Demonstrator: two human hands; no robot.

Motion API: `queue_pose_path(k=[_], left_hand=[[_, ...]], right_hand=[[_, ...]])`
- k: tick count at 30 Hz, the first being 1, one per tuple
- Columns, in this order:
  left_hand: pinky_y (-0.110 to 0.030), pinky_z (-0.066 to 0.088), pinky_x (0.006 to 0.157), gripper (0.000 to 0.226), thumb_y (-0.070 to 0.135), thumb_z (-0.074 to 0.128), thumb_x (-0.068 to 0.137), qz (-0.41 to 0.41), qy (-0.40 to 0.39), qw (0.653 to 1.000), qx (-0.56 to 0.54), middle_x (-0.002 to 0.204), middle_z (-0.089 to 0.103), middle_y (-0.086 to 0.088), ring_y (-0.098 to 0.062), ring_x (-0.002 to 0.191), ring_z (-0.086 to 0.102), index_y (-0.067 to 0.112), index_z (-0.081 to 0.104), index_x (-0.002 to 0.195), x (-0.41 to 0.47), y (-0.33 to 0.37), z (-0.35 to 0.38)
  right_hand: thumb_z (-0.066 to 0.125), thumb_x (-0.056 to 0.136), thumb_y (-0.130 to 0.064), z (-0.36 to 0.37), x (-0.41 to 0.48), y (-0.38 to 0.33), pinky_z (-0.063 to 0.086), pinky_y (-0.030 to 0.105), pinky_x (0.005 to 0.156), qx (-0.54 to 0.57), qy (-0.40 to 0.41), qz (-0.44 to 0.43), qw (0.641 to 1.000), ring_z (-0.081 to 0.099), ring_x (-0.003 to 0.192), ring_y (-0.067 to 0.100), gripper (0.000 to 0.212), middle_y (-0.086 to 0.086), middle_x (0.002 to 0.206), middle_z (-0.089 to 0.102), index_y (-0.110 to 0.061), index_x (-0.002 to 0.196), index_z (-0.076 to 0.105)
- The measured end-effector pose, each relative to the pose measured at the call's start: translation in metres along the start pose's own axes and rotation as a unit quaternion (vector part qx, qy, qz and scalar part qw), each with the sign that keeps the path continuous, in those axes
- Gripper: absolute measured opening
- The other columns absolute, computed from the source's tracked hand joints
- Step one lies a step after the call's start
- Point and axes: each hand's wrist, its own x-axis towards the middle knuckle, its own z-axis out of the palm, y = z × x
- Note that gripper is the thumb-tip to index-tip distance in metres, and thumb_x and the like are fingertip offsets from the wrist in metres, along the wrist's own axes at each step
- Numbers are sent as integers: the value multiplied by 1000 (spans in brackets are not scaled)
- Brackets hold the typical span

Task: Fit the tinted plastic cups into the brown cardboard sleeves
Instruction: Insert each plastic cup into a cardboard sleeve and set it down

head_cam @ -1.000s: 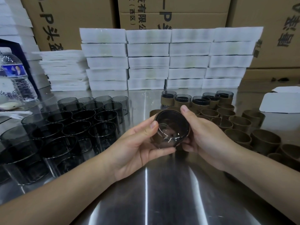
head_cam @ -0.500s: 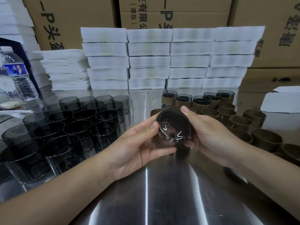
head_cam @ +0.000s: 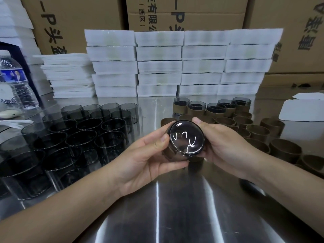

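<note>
A glossy, smoke-tinted plastic cup [head_cam: 186, 138] catches bright white glints above a polished metal table [head_cam: 157, 216] streaked with mirror-like reflections. To that cup's left, more dark, see-through plastic cups [head_cam: 84, 135] shine smooth, while to its right the cardboard sleeves [head_cam: 257, 132] look matt brown. Behind it, white stacks [head_cam: 159, 65] appear soft, dull and fuzzy-edged in front of matt, printed cardboard cartons [head_cam: 184, 13].

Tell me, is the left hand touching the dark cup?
Touching. The head view shows the left hand holding the dark cup, with its thumb pressed right against the cup's edge and no gap.
</note>
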Motion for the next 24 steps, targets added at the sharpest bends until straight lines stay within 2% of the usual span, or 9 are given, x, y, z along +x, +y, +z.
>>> queue_pose_path(k=[3,6,9,12,14,16,20,24], left_hand=[[-36,59,79,69,21,85,70,-3,7,1000,-16,126,64,-19,-33,109,66,8,56,132,0,0,1],[-38,59,77,76,18,88,65,-5,21,1000,-23,126,63,-22,-35,106,67,7,55,133,-2,-1,2],[-38,59,77,84,18,89,64,-1,28,999,-22,129,61,-21,-35,108,66,9,51,138,-2,-1,4],[-37,59,79,93,23,90,62,21,44,999,-16,132,61,-17,-35,109,66,18,44,144,0,1,3],[-32,58,79,84,30,88,64,39,54,998,2,127,64,-17,-30,108,67,18,52,139,2,4,2],[-28,57,79,67,37,86,65,43,59,997,13,120,68,-18,-25,108,68,14,66,125,4,5,2],[-28,58,76,66,39,90,59,27,82,996,-14,115,69,-21,-26,105,69,10,71,115,4,4,1],[-27,60,69,53,39,82,66,5,110,993,-35,110,70,-21,-27,98,71,12,74,110,7,3,2]], right_hand=[[52,83,-45,-1,0,-1,43,18,58,23,-3,6,1000,34,75,27,68,16,93,40,17,108,57],[50,84,-46,-3,1,2,42,23,67,23,-10,9,1000,35,88,25,67,16,96,43,17,109,57],[51,82,-47,-4,2,3,41,31,77,18,-11,5,1000,38,93,26,72,18,101,46,17,113,55],[53,79,-51,-3,-2,-3,43,21,58,-3,-10,-22,1000,41,83,26,71,21,97,50,9,116,59],[53,77,-55,-3,-5,-8,43,22,56,-49,-1,-52,997,45,70,24,60,17,86,55,-12,116,68],[50,78,-58,0,-7,-10,42,26,57,-92,16,-75,993,49,61,17,51,9,73,58,-29,115,69],[48,75,-59,10,-9,-8,40,21,46,-44,36,-53,997,50,47,14,45,4,54,56,-23,94,67],[43,92,-53,11,-9,-6,38,20,44,-52,66,-1,996,45,41,13,46,4,46,51,-14,76,61]])
